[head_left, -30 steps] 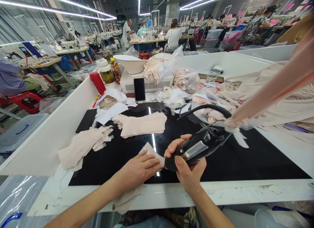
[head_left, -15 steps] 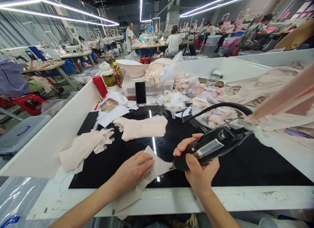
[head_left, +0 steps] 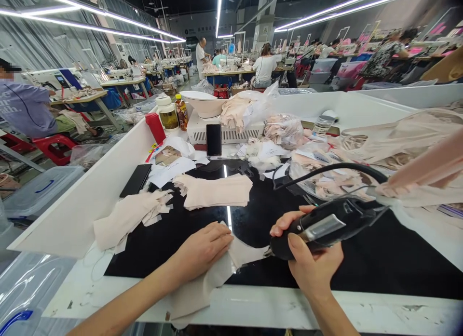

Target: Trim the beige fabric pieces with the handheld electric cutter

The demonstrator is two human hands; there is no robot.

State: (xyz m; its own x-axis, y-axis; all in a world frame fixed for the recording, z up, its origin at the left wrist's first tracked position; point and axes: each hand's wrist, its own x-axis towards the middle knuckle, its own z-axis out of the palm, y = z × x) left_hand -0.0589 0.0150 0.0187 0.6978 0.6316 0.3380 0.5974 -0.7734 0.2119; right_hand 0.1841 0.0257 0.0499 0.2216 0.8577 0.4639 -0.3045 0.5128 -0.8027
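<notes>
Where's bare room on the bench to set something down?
On the black panel: right of the right hand, nearside of the tool; between middle stack and cloth; and between left pile and left forearm. Crowded: the back, with phone, white box and bags; far right, loose fabric.

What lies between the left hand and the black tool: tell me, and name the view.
In the head view, pale cloth spans the stretch, running from under the left hand to the black tool at its tip.
</notes>
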